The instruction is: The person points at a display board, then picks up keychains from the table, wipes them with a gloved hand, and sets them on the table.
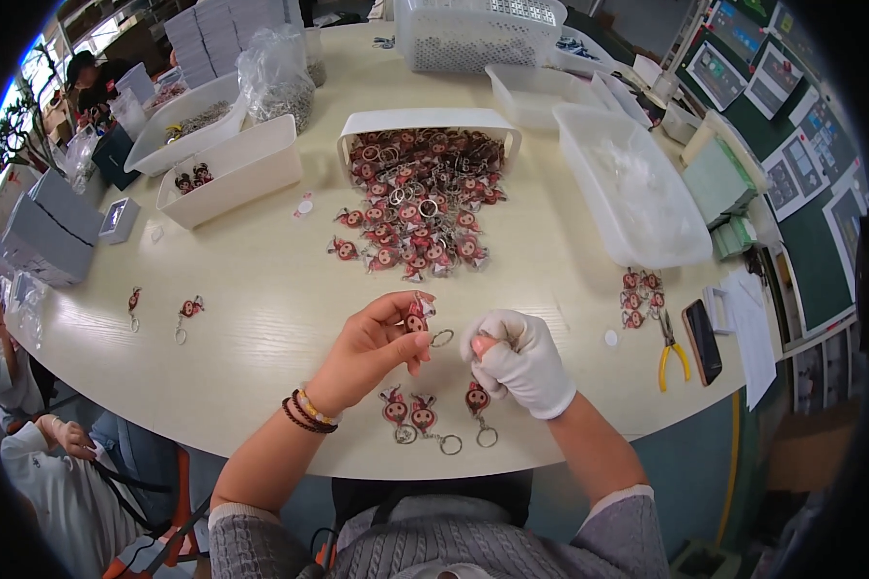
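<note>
My bare left hand (372, 347) pinches a red character keychain (415, 317) above the table, its metal ring hanging toward the right. Close by on the right, my right hand (521, 362), in a white glove with a bare thumb tip showing, is closed around something; a bit of greyish metal shows between the fingers, too little to name. Nearest to me on the table lie three more keychains with rings: one at left (395, 409), one in the middle (423, 415) and one at right (477, 399). Beyond my hands, a heap of keychains (410, 227) spills from a tipped white bin (425, 120).
At left stand a white bin (232, 179) and a bag of metal parts (278, 82). A long bin of clear bags (637, 193) stands right. Yellow-handled pliers (673, 352) and a phone (702, 342) lie near the right edge. Another person (63, 482) sits at left.
</note>
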Demonstrator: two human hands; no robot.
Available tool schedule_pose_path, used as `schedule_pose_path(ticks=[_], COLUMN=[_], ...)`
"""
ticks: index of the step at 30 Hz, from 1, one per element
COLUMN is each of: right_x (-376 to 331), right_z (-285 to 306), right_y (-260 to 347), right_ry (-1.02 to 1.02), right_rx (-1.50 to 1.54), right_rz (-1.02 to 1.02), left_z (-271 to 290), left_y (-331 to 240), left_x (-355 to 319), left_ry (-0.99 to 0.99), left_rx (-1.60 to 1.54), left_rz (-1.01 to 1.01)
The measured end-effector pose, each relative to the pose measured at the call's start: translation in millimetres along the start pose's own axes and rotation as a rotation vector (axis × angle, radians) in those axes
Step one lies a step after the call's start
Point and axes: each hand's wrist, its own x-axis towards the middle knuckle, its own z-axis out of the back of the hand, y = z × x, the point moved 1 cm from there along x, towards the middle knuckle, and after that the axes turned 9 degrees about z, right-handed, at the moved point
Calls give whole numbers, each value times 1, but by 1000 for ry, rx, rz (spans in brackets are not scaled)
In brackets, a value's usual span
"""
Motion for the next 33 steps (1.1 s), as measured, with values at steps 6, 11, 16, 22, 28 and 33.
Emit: schedule_pose_path(ticks=[6, 11, 16, 22, 28, 33], right_x=[7, 10, 10, 10, 11, 11], right_z=[-7, -7, -10, -12, -11, -11], right_y=[-11, -10, -8, -8, -8, -3], right_ry=[-173, -136, -202, -221, -176, -96], right_rx=[-264, -1197, -1202, -1266, -1339, -1352], right_rz=[311, 632, 608, 683, 711, 659], left_z=[-11, -24, -26, -26, -31, -22], left_y=[11, 8, 12, 11, 16, 16], left_x=[0, -4, -4, -2, -1, 3], left_ry=[-125, -171, -141, -63, -110, -58], left_rx=[266, 551, 343, 239, 161, 98], left_rz=[-98, -145, -165, -183, -134, -62])
